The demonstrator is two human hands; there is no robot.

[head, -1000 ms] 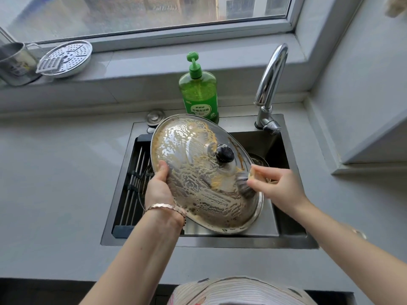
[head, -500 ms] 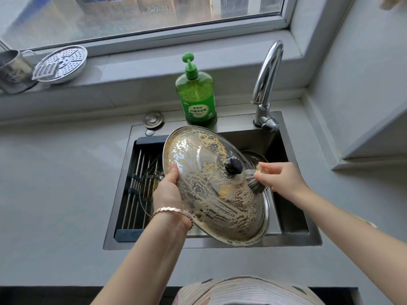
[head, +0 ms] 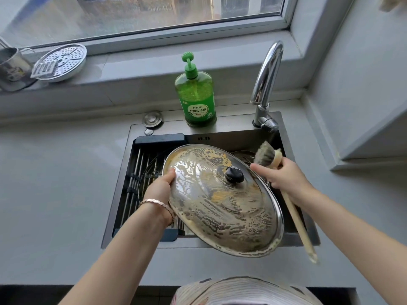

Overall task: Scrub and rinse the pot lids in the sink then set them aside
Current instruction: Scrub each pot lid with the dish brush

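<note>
A large steel pot lid (head: 222, 203) with a black knob (head: 234, 174) is tilted over the sink (head: 293, 238), smeared with soapy yellowish foam. My left hand (head: 160, 188) grips its left rim, thumb on top. My right hand (head: 284, 179) holds a wooden-handled dish brush (head: 267, 155) at the lid's right edge; the bristles are lifted off the lid and point up and back. Another lid lies low in the sink behind, mostly hidden.
A drying rack (head: 136, 183) fills the sink's left part. A green dish soap bottle (head: 196, 93) and the faucet (head: 265, 84) stand behind the sink. A steamer plate (head: 62, 61) and a metal mug (head: 11, 67) sit on the window ledge.
The brush has come off the lid near the knob and swung up to the right. The lid has shifted right and lower, toward the sink's front edge.
</note>
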